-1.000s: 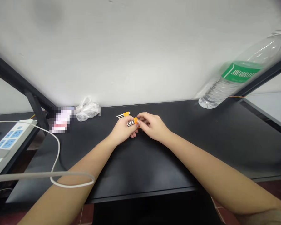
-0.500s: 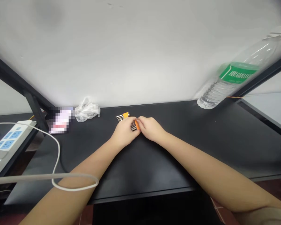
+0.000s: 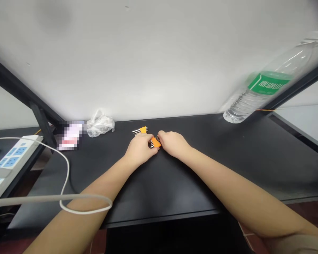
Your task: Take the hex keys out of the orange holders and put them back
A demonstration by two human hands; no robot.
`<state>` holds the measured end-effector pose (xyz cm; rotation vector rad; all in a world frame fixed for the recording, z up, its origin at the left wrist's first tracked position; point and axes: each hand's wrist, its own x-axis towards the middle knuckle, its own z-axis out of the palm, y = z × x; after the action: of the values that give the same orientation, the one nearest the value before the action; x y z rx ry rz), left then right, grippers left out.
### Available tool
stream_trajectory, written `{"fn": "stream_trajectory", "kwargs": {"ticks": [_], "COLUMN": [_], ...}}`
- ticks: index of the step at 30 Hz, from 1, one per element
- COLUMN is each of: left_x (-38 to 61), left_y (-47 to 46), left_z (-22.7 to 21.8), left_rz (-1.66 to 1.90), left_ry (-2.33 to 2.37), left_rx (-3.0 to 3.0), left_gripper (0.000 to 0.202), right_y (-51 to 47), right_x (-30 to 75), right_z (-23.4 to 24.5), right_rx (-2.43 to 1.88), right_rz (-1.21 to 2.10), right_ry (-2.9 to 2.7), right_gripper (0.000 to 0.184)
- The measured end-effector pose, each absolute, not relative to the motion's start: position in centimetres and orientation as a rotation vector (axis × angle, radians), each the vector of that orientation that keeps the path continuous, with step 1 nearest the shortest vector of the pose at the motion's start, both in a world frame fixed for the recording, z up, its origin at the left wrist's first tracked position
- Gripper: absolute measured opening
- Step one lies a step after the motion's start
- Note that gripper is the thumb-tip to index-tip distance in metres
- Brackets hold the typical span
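- Pale wall [image 3: 159,63] rises behind our black desk [image 3: 175,190], with a clear bottle [image 3: 270,83] standing towards the right and a crumpled plastic bag [image 3: 100,124] towards the left.
- At the far left we have a white power strip [image 3: 14,151], and a white cable [image 3: 66,176] loops in front of our left forearm.
- Our left hand [image 3: 140,149] is closed on an orange holder [image 3: 156,142] of thin metal rods, forefinger above and thumb below.
- Our right hand [image 3: 174,143] is curled in at the holder's right side, by the rod ends; its fingertips are hidden, so we cannot tell whether they pinch anything.
- That holder sits between our two hands, near the middle of the desk, with rods showing on both sides of the orange.
- Just beyond our left hand lies a second orange holder [image 3: 143,129], its rods in place too.
- We judge the handling to be underway rather than finished: one set is in hand, the other lies by; how much is left we cannot tell.
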<state>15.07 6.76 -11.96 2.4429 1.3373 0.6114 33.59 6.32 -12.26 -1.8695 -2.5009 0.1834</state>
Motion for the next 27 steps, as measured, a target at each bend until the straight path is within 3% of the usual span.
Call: {"fn": "stream_trajectory", "kwargs": {"ticks": [19,27], "left_x": [13.7,13.0], "left_y": [6.9,6.8], "left_z": [-10.2,-9.6], "left_rz": [0.351,0.326], "left_ry": [1.431,1.392], "left_rx": [2.400,2.326], "left_gripper": [0.020,0.029], "right_y": [7.5,8.5], "right_x": [35.7,38.7], "right_z": [-12.9,-13.2], "right_rx": [-2.010,-1.849], "right_rz": [0.029,0.222], "right_ry": [-2.403,-2.212], "right_gripper": [0.028,0.027]}}
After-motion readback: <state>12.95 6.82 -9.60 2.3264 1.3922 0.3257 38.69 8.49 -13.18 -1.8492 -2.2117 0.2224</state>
